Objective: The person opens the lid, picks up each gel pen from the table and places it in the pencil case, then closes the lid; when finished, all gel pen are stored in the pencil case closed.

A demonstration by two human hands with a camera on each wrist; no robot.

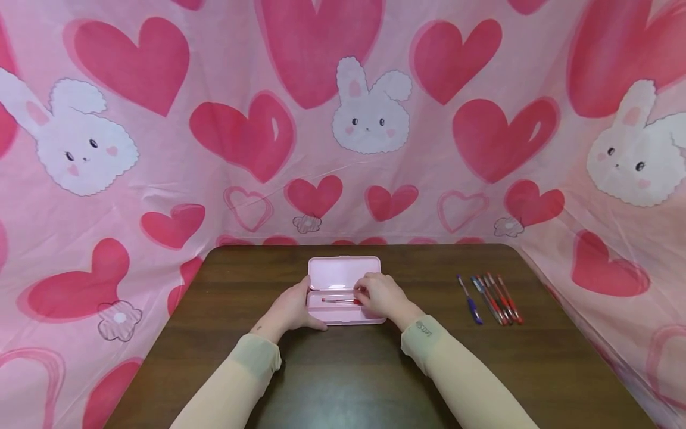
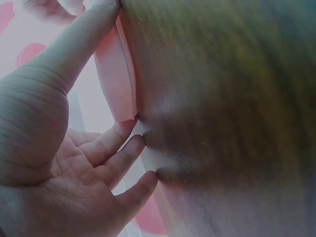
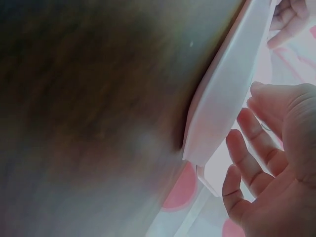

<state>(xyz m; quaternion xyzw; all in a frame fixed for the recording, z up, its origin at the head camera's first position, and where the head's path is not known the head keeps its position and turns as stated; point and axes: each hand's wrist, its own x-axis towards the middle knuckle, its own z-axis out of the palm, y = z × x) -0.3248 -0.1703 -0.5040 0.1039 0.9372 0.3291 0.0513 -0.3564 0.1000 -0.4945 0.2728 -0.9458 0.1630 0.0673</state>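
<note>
A pink pencil case (image 1: 345, 319) lies on the table with its lid (image 1: 343, 272) raised at the back. My left hand (image 1: 293, 307) holds its left end; the left wrist view shows the thumb along the front wall and the fingers by the left corner. Inside the case lies a clear pen with red ends (image 1: 339, 301). My right hand (image 1: 380, 294) reaches over the right half of the case, thumb and forefinger bent around the pen's right end. The right wrist view shows the right hand (image 3: 276, 163) above the case wall, but the fingertips' contact with the pen is hidden.
On the table's right side lie several red pens (image 1: 504, 298), side by side, with a blue pen (image 1: 470, 300) left of them. The brown wooden table (image 1: 343, 381) ends at the back against a pink cloth (image 1: 375, 167) with hearts and rabbits.
</note>
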